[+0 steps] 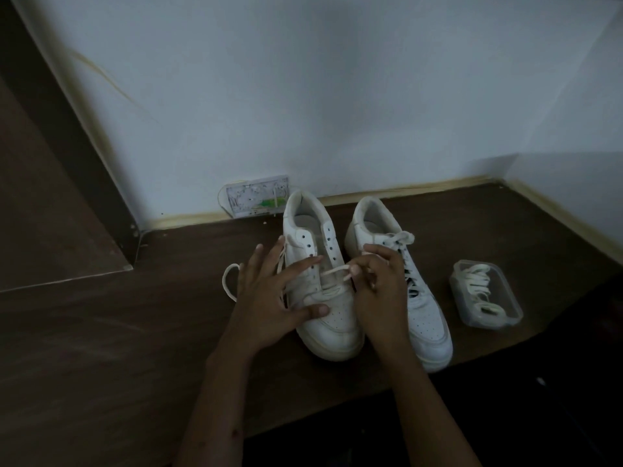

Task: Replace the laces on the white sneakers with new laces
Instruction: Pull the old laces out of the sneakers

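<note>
My right hand (377,278) pinches the lace (335,270) just left of its fingertips, the strand running crosswise over the near sneaker (323,318), whose long axis points away from me, while my left hand (269,291), fingers spread, steadies its toe.
</note>
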A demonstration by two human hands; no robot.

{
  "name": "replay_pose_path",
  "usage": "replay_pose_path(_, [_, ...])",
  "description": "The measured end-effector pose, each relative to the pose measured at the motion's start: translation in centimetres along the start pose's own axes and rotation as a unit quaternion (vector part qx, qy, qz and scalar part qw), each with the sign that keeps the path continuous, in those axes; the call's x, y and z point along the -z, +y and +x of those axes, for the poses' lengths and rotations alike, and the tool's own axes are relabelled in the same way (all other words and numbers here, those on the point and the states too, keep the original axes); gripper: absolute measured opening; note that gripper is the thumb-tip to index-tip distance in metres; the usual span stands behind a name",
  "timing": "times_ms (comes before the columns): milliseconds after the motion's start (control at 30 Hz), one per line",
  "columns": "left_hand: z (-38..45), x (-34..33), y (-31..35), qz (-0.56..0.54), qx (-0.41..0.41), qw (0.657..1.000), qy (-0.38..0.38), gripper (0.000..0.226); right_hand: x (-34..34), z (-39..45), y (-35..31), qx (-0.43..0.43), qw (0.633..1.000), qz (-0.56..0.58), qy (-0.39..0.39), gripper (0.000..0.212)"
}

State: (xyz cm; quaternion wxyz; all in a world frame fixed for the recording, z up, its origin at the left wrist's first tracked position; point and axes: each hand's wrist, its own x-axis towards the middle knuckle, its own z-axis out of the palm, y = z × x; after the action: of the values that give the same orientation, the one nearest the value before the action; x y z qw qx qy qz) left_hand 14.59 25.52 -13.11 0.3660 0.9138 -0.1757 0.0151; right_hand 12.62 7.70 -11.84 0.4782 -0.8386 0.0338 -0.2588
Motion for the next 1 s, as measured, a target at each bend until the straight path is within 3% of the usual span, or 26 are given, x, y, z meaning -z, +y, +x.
replay_pose_path(200, [-0.5, -0.6, -0.4, -0.019, -0.016, 0.997, 0.078, 0.079, 0.5, 0.2, -0.5, 0.055, 0.998, 0.007, -0.015, 0.015])
replay_pose_path(367, [-2.1, -1.4, 0.4, -0.035, -0.081, 0.981, 0.171, 0.038, -0.3, 0.3, 0.9, 0.134, 0.977, -0.131, -0.097, 0.022])
replay_pose_path(433, [-2.6, -1.8, 0.7, -0.039, -0.127, 0.98, 0.149, 0.028, -0.6, 0.2, 1.1, 0.129, 0.971, -0.162, -0.12, 0.026])
replay_pose_path(600, [-3.4, -2.4, 0.5, -0.021, -0.181, 0.979, 0.086, 0.044, -0.8, 0.0, 0.6, 0.105, 0.981, -0.129, -0.099, 0.012])
replay_pose_path(833, [-3.7, -2.1, 0.6, -0.04, -0.184, 0.978, 0.094, 0.041, 1.1, 0.9, -0.2, -0.009, 0.997, 0.044, 0.069, 0.009])
replay_pose_path(933, [-3.9, -2.2, 1.0, -0.015, -0.201, 0.974, 0.106, 0.038, 0.9, 0.8, -0.3, 0.048, 0.997, 0.034, 0.05, 0.009])
replay_pose_path(1000, [-4.1, -2.5, 1.2, 0.006, -0.216, 0.971, 0.101, 0.042, 0.5, 0.8, -0.2, 0.107, 0.994, -0.013, -0.009, 0.019])
